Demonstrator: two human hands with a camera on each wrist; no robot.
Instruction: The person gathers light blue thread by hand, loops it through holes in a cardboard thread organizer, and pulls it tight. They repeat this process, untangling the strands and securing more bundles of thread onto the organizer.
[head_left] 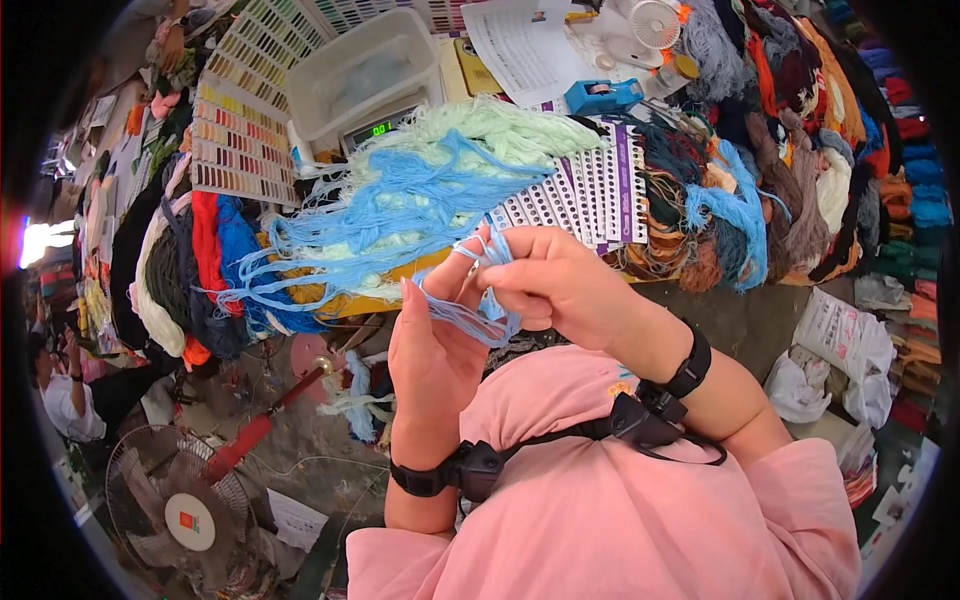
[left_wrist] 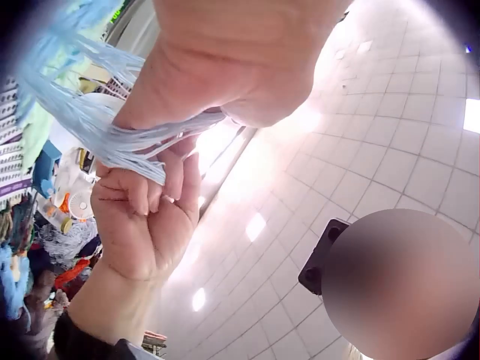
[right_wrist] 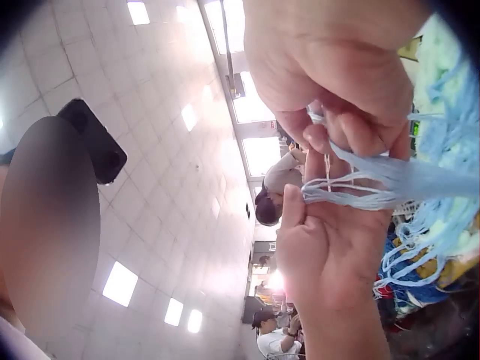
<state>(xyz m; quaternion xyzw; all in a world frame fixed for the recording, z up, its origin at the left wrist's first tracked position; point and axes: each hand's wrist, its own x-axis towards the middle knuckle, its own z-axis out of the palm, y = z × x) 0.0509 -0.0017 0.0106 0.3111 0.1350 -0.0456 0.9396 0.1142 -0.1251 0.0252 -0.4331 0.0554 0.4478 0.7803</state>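
Observation:
Light blue thread strands loop between the two hands over the table's front edge. The left hand has its palm turned up and its fingers curled round the strands; in the right wrist view its thumb stands beside the looped strands. Close against it, the right hand pinches strands between thumb and bent fingers. Behind both hands, a loose blue bundle lies over pale green thread. White perforated cards lie to its right.
A clear plastic bin stands on a scale behind the thread. Colour charts stand at the back left; a blue tape dispenser and papers are at the back. Coloured yarn heaps line both sides. A fan is at the lower left.

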